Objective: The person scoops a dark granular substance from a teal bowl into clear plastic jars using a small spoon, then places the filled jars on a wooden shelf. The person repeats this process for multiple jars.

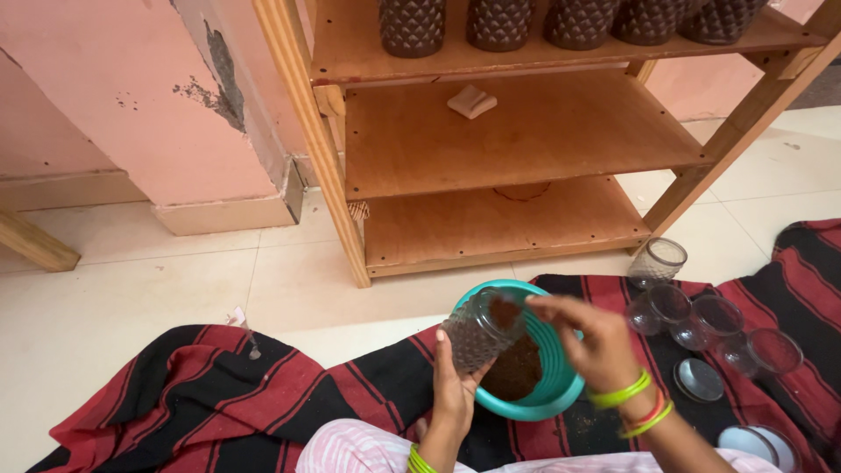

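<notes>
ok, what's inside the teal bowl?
The teal bowl holds dark brown powder piled toward its left side. The left hand tilts a textured glass jar over it, hiding the near-left part; the right hand covers the bowl's right rim.

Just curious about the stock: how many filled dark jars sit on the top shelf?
5 dark textured jars on the wooden rack's top shelf, left to right. Their tops are cut off by the frame edge; more may stand out of view.
</notes>
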